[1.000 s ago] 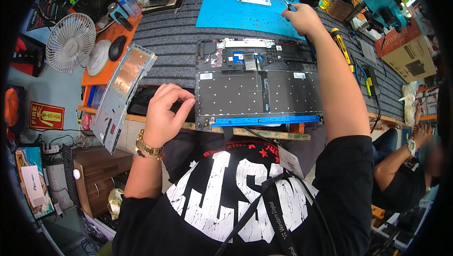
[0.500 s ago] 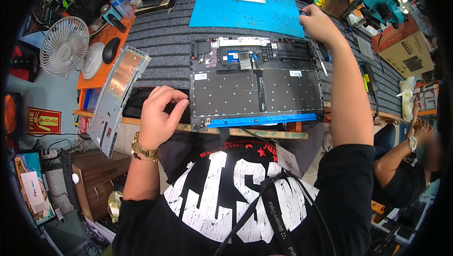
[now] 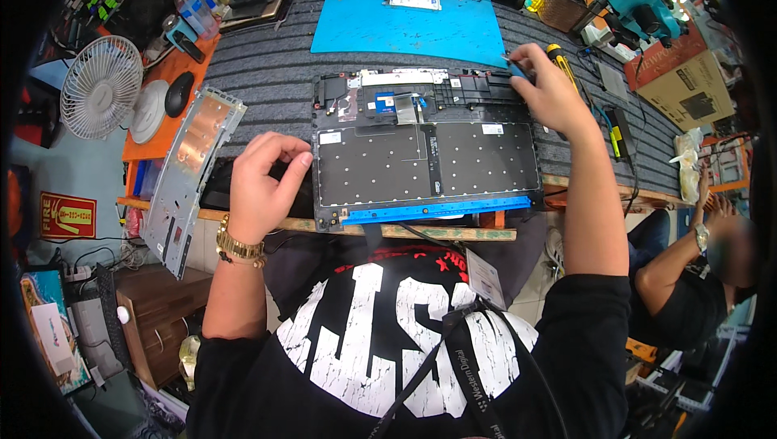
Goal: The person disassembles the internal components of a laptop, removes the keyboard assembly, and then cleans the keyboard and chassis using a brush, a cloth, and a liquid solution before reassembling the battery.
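— Where's the laptop base (image 3: 425,152)?
— Upside down at the desk's (image 3: 267,83) near edge. Left hand (image 3: 261,188) is loosely curled and empty beside its left edge; right hand (image 3: 550,95) pinches a small tool (image 3: 512,65) at its far right corner.
— Handling?
— Probably stiff, light and fragile inside; grip the outer edges.

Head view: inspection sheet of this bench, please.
Surface: grey ribbed mat, blue mat at the far edge.
Job's things: opened laptop base, underside up, blue strip along its near edge.
Clutter: metal cover, fan, mouse, yellow screwdriver, cardboard box.
Hands: left hand curled at the base's left edge; right hand grips a small tool at its far right corner.
Cables: black cable on the right.
Surroundings: another person seated at right.
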{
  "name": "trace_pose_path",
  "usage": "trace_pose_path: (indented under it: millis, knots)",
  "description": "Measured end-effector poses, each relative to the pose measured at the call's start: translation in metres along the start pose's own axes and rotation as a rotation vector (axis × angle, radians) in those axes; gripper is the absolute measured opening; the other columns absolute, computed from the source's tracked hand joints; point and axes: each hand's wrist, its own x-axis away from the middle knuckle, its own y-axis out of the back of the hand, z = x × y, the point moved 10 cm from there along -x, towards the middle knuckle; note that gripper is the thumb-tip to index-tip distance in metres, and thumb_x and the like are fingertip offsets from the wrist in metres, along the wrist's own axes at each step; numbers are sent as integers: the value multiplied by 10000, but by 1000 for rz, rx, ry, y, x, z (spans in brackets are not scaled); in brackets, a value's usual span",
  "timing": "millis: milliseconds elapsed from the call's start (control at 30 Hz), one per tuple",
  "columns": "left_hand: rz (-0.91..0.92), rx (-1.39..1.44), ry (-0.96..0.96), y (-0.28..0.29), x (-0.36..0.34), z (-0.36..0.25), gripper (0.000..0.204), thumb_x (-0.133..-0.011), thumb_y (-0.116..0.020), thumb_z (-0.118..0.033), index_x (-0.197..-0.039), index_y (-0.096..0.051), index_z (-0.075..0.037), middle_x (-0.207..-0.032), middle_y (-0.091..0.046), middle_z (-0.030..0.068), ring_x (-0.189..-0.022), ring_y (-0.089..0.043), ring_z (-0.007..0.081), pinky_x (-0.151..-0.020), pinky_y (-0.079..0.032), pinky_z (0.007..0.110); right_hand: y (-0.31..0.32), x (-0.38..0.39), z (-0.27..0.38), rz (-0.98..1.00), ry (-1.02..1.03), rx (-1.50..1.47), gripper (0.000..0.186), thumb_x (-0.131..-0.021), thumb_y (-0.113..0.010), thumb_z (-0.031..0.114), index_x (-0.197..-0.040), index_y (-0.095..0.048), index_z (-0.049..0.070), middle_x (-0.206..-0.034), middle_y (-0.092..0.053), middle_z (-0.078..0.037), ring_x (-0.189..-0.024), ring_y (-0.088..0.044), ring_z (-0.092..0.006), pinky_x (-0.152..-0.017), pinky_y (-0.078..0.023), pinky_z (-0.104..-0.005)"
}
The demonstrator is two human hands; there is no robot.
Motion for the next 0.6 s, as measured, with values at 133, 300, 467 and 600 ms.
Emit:
trace_pose_path:
  millis: [133, 300, 467, 600]
  knots:
    - [-25, -28, 11, 3, -4, 0, 99, -966, -804, -61, -1012, -764, 17, -902, -731, 109, -841, -676, 250, -801, -543, 368, -15, -14, 34, 66, 131, 66, 337, -1073, -719, 169, -1397, -691, 85, -1331, -738, -197, -1239, -713, -419, -1077, -563, -477]
    - [-68, 17, 67, 2, 18, 12, 98, -959, -801, -49, -1018, -761, 17, -922, -736, 111, -855, -679, 254, -812, -547, 369, -28, -27, 51, 84, 210, 193, 301, -1052, -736, 171, -1345, -767, 110, -1329, -722, -150, -1233, -703, -402, -1069, -568, -483]
    - [-126, -18, 52, 3, 33, 21, 90, -965, -803, -56, -1018, -762, 4, -934, -735, 108, -867, -679, 269, -811, -545, 384, -34, -35, 52, 108, 208, 211, 285, -1042, -746, 172, -1317, -796, 117, -1313, -730, -142, -1214, -714, -395, -1057, -576, -481]
    - [-112, -43, 24, -1, 32, 19, 86, -964, -807, -60, -1004, -757, -2, -926, -730, 110, -859, -678, 285, -804, -546, 394, -37, -39, 48, 126, 176, 208, 289, -1038, -749, 175, -1316, -801, 118, -1302, -733, -143, -1196, -721, -397, -1039, -585, -480]
